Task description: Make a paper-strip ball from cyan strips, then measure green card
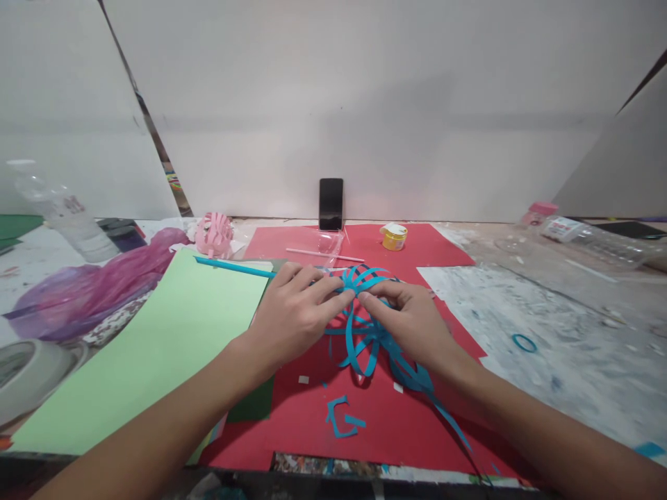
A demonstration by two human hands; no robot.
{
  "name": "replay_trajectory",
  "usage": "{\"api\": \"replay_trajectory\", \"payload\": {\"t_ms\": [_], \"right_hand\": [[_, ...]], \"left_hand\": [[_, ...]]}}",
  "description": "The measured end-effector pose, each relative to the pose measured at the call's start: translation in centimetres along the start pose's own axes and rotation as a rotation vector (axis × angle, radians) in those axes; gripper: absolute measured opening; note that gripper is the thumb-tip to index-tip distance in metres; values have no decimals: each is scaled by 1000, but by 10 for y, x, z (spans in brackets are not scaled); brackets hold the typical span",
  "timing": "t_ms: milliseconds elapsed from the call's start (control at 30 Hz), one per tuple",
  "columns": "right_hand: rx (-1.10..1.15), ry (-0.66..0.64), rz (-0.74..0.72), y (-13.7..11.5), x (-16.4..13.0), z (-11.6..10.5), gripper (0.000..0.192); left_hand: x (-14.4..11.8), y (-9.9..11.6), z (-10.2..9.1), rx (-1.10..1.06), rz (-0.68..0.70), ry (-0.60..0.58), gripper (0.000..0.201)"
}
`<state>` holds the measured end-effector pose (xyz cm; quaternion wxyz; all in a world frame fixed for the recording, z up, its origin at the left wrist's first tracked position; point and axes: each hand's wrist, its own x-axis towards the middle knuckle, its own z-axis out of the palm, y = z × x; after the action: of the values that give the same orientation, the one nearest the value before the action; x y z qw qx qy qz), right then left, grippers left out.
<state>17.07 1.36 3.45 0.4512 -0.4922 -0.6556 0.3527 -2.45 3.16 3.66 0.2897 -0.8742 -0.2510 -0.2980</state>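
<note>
Nearest the camera, blue scraps [341, 419] lie loose on the red sheet [313, 423], which covers the middle of the tabletop [573, 347]. A green sheet [156, 354] lies to the left, overlapping the red sheet's edge. A tape roll [26, 375] sits at the far left edge.

Both forearms reach in from the bottom corners. The left hand [292, 316] and the right hand [411, 316] meet over the red sheet at the blue strips [365, 333], a bundle of looped paper bands. Left grip: thumb and forefinger pressed together, pinching the strips at the loop centre. Right grip: fingertips pressed together on the same point, pinching the strips from the other side. Loose strip ends trail toward the right forearm.

A small blue ring [524, 342] lies apart on the bare tabletop to the right.

Beyond the hands: a blue stick [234, 267], a pink bag [88, 288], a pink paper ball [214, 234], a yellow jar [394, 237], a bottle [67, 215] at left. A phone [331, 203] leans upright against the white wall [365, 104].
</note>
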Motion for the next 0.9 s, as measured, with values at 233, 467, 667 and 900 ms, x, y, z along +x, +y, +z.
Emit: {"api": "replay_trajectory", "payload": {"t_ms": [233,467,667,900], "right_hand": [[474,-217,269,2,1,-3,26],[508,-339,317,-1,2,-13,22],[262,-253,226,1,3,-15,28],[209,-289,173,-4,4,-23,41]], "left_hand": [[-2,0,1,59,-25,-8,21],[-1,-5,1,52,-37,-5,22],[-2,-8,1,0,-67,21,27],[-6,-18,7,-184,-156,30,25]]}}
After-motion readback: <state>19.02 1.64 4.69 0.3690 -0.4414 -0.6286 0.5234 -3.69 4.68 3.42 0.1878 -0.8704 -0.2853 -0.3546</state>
